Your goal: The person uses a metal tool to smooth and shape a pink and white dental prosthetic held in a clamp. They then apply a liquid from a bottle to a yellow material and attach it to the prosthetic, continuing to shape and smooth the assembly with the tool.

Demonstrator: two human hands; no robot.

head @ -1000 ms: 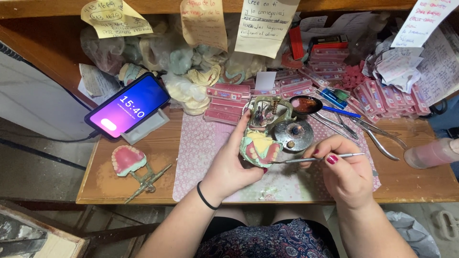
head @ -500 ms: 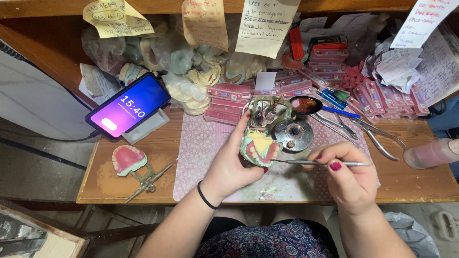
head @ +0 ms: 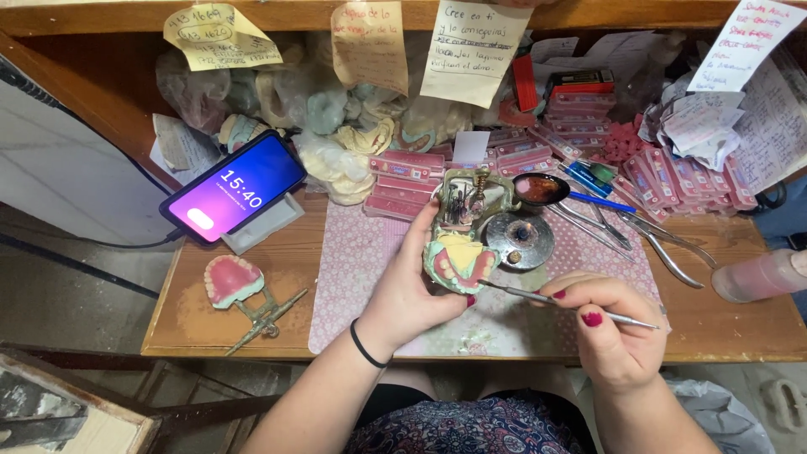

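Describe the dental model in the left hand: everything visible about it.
The dental model is a small arch-shaped cast, pale green at its base and yellowish on top, with pink gum-like wax along the front edge. It looks like plaster carrying wax. The left hand holds it tilted above the pink patterned mat, thumb along its near side and fingers behind. The thin metal instrument in the right hand points its tip at the model's lower right edge; whether it touches cannot be told.
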